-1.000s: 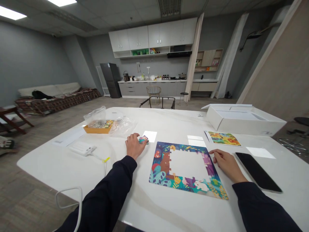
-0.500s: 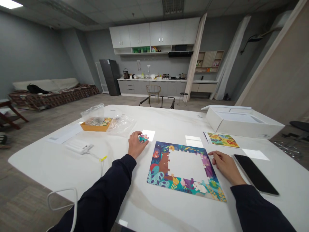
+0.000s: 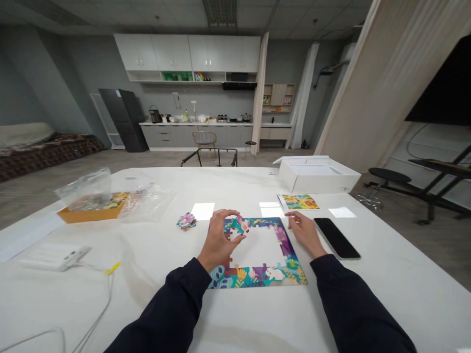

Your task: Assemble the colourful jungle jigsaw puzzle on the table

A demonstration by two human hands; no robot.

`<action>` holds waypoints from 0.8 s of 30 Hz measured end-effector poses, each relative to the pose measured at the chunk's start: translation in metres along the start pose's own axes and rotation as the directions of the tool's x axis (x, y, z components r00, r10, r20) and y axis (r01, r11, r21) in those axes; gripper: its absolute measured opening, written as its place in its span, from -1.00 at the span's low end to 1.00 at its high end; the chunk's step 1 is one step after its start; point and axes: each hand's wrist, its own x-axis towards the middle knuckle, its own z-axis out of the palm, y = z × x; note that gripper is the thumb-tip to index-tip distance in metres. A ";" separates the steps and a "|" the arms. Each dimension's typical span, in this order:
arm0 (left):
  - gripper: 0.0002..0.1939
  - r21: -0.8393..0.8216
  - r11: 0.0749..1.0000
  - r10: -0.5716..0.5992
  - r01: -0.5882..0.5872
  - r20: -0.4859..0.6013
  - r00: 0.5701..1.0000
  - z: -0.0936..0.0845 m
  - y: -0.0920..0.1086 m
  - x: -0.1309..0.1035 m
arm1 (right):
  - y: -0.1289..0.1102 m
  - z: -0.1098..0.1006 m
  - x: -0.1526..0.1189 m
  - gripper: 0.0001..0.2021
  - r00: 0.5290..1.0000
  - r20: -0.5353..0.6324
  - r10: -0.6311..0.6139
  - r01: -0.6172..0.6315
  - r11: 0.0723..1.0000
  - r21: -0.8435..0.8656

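The thumb and forefinger of the left hand (image 3: pixel 217 239) pinch a small puzzle piece (image 3: pixel 241 225) by its edges, the gap between them only as wide as the piece; it shows teal and pink, and it sits over the upper left part of the puzzle board (image 3: pixel 241 277), whose printed border — blue, teal and purple, with a white rabbit along the near side — surrounds a white middle; the left hand covers part of the board's left side; the right hand (image 3: pixel 304 233) lies by the board's far right corner, its fingers loosely curled and the forefinger pointing toward that corner, though I cannot tell whether it touches the board or whether the curled fingers close on anything; to the left of the left hand, a small pile of pieces (image 3: pixel 186 221) lies on the white table (image 3: pixel 257 318); just beside the right hand is a dark-screened device (image 3: pixel 337 239), and beyond it a picture card (image 3: pixel 300 201), with an open white box (image 3: pixel 324 182) behind; farther out on the left stand a yellow tray (image 3: pixel 91 214) and a clear plastic bag (image 3: pixel 149 202) — nearer the person lies a white charger (image 3: pixel 55 258), with a yellow tag (image 3: pixel 115 267) on the cable (image 3: pixel 103 314).
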 end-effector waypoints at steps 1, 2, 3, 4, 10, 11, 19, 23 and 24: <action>-0.36 -0.017 1.000 0.023 -0.022 0.021 1.000 0.007 0.007 0.001 | -0.010 0.001 -0.003 -0.67 1.000 0.017 -0.012 0.010 0.994 0.105; -0.34 -0.031 0.999 0.044 -0.043 0.038 0.998 0.014 0.014 0.002 | -0.021 0.003 -0.006 -0.65 0.996 0.086 -0.024 0.005 0.977 0.212; -0.32 -0.042 0.997 0.063 -0.060 0.055 0.996 0.020 0.020 0.002 | -0.031 0.006 -0.009 -0.63 0.984 0.173 -0.037 -0.019 0.951 0.308; -0.32 -0.052 0.996 0.079 -0.075 0.074 0.994 0.026 0.026 0.002 | -0.039 0.008 -0.013 -0.61 0.964 0.260 -0.056 -0.052 0.919 0.391; -0.35 -0.071 0.992 0.116 -0.108 0.136 0.984 0.044 0.041 -0.002 | -0.056 0.017 -0.024 -0.61 0.909 0.408 -0.082 -0.163 0.833 0.529; -0.35 -0.063 0.992 0.119 -0.111 0.139 0.983 0.045 0.040 -0.003 | -0.055 0.017 -0.025 -0.62 0.910 0.408 -0.079 -0.168 0.829 0.534; -0.37 -0.042 0.996 0.086 -0.081 0.122 0.989 0.046 0.031 -0.005 | -0.051 0.016 -0.024 -0.66 0.894 0.439 -0.083 -0.179 0.834 0.522; -0.39 -0.039 0.996 0.084 -0.081 0.094 0.992 0.047 0.032 -0.006 | -0.052 0.017 -0.026 -0.65 0.892 0.446 -0.078 -0.189 0.832 0.522; -0.39 -0.039 0.996 0.081 -0.077 0.088 0.993 0.047 0.031 -0.006 | -0.052 0.017 -0.027 -0.65 0.890 0.449 -0.076 -0.190 0.834 0.518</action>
